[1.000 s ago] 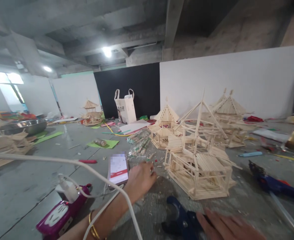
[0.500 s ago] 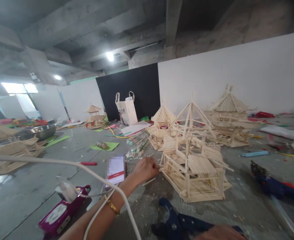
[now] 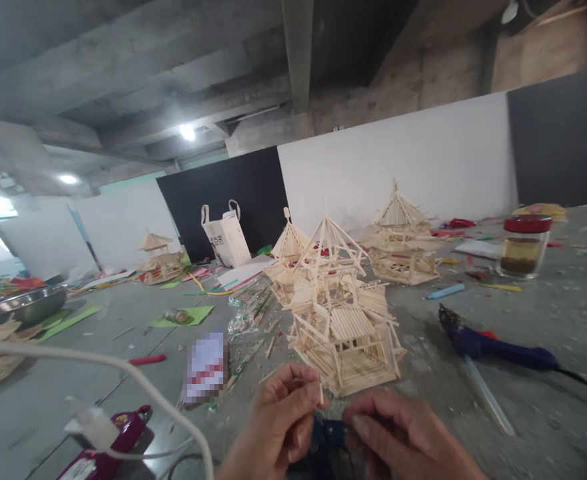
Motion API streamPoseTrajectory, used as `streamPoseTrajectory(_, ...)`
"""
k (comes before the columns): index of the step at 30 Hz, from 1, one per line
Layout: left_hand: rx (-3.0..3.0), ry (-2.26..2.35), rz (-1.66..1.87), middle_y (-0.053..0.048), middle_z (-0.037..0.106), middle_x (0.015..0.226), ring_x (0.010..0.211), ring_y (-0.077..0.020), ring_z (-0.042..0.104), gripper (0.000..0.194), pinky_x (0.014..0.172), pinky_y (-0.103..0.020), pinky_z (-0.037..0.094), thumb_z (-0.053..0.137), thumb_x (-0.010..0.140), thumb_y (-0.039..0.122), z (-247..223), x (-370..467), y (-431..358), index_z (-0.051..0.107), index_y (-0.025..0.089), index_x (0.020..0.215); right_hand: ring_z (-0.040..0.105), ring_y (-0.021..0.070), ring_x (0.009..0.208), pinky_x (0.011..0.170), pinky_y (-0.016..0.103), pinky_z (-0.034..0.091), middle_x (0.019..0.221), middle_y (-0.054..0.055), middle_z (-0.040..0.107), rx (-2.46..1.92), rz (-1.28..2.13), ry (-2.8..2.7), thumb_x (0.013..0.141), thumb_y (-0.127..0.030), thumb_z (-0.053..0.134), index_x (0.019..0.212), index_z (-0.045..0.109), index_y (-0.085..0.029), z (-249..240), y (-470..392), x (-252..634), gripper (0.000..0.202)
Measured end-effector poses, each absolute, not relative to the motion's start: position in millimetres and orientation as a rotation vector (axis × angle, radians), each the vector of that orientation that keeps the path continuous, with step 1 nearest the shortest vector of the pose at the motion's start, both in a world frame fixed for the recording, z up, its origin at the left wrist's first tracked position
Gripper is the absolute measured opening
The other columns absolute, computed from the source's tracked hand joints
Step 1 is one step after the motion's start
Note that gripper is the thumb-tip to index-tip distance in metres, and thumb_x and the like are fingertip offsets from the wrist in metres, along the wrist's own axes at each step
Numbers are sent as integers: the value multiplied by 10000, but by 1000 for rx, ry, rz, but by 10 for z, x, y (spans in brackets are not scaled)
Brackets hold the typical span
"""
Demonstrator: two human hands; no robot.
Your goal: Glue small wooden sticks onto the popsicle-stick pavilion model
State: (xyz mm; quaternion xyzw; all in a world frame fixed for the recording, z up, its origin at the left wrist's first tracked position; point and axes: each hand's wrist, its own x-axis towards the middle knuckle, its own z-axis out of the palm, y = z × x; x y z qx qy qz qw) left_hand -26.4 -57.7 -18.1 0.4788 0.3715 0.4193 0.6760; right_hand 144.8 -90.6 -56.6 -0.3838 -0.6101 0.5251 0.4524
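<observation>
Both hands now meet low in the middle of the view, where a second ago they were apart: the left hand point(image 3: 278, 420) reached out toward loose sticks near the phone, and the right hand point(image 3: 403, 437) lay on the blue cutters at the bottom edge. The left hand has come back with a short wooden stick point(image 3: 320, 392) pinched upright between thumb and fingertips. The right hand is curled closed around the blue cutters point(image 3: 326, 437), which show only as a dark blue patch between the two hands. So a stick seems to have been fetched and brought to the tool, though no cut shows. The stick is pale, thin and straight. Just beyond it stands a stick pavilion model point(image 3: 340, 320) on the grey tabletop point(image 3: 523, 400).
</observation>
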Motion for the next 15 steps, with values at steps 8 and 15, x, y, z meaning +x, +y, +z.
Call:
streamPoseTrajectory(8, 1131, 738, 868, 51, 597, 559, 268, 21, 307, 368, 270, -106, 193, 765, 643, 397, -322, -84, -636, 479, 171, 692, 415, 35, 402, 361, 130, 334, 668, -1, 509, -722, 1446, -1338, 738, -622, 635, 788, 558, -121, -548, -837, 1475, 510)
streamPoseTrajectory(15, 1233, 857, 864, 96, 494, 474, 280, 11, 284, 409, 278, -109, 180, 761, 622, 448, -318, -55, -703, 465, 185, 722, 366, 32, 343, 314, 111, 309, 517, -51, 462, -673, 1509, -1304, 727, -566, 680, 823, 528, -118, -612, -822, 1508, 483)
